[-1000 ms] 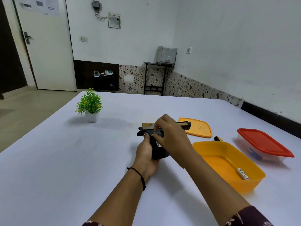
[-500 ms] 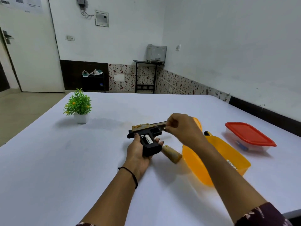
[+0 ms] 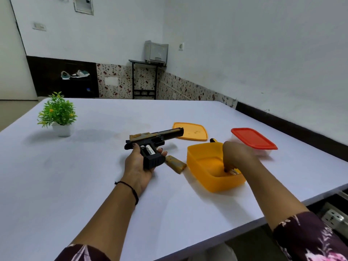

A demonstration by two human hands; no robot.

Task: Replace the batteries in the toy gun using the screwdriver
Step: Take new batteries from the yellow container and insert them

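Head: left fingers (image 3: 163, 153) clamp toy gun (image 3: 150, 141), battery (image 3: 149, 149) label illegible; right fingers (image 3: 228, 167) inside yellow box (image 3: 216, 185), grasp unclear.

**Views:** one, a wide-angle head camera worn by the person.

**Position:** above the near edge of the table (image 3: 56, 185).

**Facing:** forward and down, across the table to the far wall and the right wall.

**Range:** near. Both forearms enter from the bottom of the frame. The left hand (image 3: 138, 164) with the gun (image 3: 146, 139) sits near mid-frame. The right hand (image 3: 235, 153) is to its right, in the box (image 3: 207, 178).

**Coverage:** the table from near edge to far edge, with the plant (image 3: 57, 110) by the far left corner. The near edge runs aslant across the lower right.
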